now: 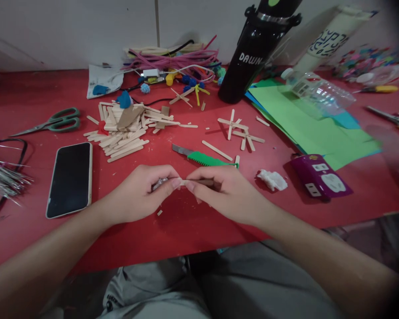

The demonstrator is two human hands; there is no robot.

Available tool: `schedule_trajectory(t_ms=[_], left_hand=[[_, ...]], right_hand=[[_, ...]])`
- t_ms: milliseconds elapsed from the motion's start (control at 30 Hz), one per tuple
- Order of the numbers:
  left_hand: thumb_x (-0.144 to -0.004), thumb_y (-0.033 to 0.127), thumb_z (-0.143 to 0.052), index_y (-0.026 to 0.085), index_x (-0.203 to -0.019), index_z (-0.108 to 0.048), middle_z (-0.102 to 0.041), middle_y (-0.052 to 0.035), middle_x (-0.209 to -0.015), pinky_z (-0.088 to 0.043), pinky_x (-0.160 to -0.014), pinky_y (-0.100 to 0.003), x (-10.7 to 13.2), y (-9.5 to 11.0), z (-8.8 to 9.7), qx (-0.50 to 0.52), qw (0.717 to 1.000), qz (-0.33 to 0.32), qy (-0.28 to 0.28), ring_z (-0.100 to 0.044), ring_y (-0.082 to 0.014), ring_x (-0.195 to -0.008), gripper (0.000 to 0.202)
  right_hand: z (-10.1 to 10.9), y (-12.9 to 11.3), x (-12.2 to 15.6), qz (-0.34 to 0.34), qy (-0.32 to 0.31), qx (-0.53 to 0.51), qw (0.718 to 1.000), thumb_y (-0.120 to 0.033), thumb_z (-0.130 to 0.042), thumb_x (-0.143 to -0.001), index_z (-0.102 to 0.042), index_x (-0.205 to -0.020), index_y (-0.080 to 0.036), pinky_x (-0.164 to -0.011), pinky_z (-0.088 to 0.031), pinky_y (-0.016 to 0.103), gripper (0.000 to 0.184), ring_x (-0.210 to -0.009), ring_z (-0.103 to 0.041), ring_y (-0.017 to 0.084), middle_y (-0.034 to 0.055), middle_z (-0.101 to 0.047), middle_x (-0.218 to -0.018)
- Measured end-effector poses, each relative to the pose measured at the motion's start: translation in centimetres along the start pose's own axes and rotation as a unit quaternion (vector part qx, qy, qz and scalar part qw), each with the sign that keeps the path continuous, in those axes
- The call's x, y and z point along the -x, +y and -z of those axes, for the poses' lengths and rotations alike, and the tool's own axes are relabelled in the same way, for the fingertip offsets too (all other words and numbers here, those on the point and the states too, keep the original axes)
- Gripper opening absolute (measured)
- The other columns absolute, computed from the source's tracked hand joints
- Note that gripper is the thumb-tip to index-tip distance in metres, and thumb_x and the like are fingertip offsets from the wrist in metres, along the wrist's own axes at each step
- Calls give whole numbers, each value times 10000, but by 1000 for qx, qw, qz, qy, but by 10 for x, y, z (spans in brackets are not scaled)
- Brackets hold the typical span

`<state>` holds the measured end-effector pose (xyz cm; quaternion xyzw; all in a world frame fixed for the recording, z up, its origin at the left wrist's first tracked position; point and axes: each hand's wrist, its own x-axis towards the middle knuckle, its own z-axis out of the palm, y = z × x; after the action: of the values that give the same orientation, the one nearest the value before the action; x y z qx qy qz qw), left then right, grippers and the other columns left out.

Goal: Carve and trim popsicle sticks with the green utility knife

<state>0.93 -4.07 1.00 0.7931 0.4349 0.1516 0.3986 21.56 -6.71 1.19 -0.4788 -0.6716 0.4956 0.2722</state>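
My left hand and my right hand meet over the front of the red table, both closed. Between their thumbs and fingers they pinch a wooden craft stick, mostly covered by the fingers. Something shiny and clear shows inside my left hand, too hidden to name. Just beyond the right hand lies a green utility knife, its blade out to the left. Behind it is a loose craft stick. A pile of craft sticks lies farther back, with crossed sticks to its right.
A phone and green-handled scissors lie left. To the right are crumpled tissue, a purple packet, green paper sheets and a plastic bottle. A black flask and pink pipe cleaners stand near the wall.
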Motion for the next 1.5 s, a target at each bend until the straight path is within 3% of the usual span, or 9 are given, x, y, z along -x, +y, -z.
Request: schedule_trajectory(t_ms=[433,600,800,867,933,1033,1133,1333,1500], left_hand=[[-933,420,-453,174,-813,-637,-591,22,-590,-381,-524,-179,2,3,-1,0,1000,14,-22,-497,-81,-539,330],[-929,436,-451,172,-781,-603,-553,32,-569,-373,-511,-182,2,5,1,34,999,29,-31,-486,-78,-523,340],[-916,473,-455,175,-812,-633,-578,23,-633,-400,-545,-199,0,2,6,37,996,30,-78,-505,-91,-572,362],[-914,471,-441,179,-824,-647,-611,14,-680,-413,-579,-214,-3,-3,10,13,998,38,-58,-524,-102,-605,369],[-907,480,-428,183,-819,-645,-587,16,-645,-387,-558,-232,-6,-11,15,-21,997,71,-12,-504,-114,-583,379],[-915,419,-399,184,-796,-608,-619,-8,-717,-402,-636,-262,-14,-27,23,-108,988,98,59,-550,-146,-681,337],[-926,402,-358,191,-805,-591,-648,-31,-785,-411,-695,-292,-20,-40,28,-173,976,103,77,-579,-176,-759,337],[-908,386,-346,205,-879,-623,-708,-61,-927,-415,-742,-324,-24,-46,25,-223,965,116,80,-630,-228,-892,333],[-906,372,-331,219,-925,-663,-729,-57,-933,-378,-672,-327,-27,-42,20,-286,944,148,77,-649,-249,-893,366]], right_hand=[[-1,1,-4,-34,-9,-6,999,-229,-587,-831,-648,-750,-154,-556,-372,212,126,-613,-462,86,-37,-541,-648],[-3,-1,-4,1,0,22,1000,-195,-560,-845,-607,-721,-160,-538,-349,207,138,-591,-418,74,-52,-492,-623],[-2,8,-5,72,19,71,995,-222,-556,-910,-661,-835,-175,-631,-454,230,138,-684,-575,109,-6,-654,-769],[3,16,-8,135,96,151,975,-266,-566,-931,-686,-959,-177,-737,-496,282,152,-794,-622,149,40,-680,-897],[10,27,-13,185,182,259,930,-298,-578,-934,-663,-1137,-158,-912,-487,383,261,-1012,-622,228,115,-662,-1094],[18,43,-20,151,174,414,881,-355,-587,-927,-612,-1267,-132,-969,-449,512,407,-1143,-561,341,174,-624,-1204],[19,49,-26,97,134,475,864,-281,-480,-963,-586,-1291,-111,-914,-465,504,384,-1098,-566,350,188,-613,-1173],[9,32,-23,91,161,303,935,-322,-353,-1015,-577,-1158,-161,-709,-440,342,311,-795,-566,205,96,-599,-965],[4,22,-20,7,69,149,986,-430,-392,-1016,-560,-907,-205,-608,-358,286,301,-625,-485,132,-10,-542,-726]])
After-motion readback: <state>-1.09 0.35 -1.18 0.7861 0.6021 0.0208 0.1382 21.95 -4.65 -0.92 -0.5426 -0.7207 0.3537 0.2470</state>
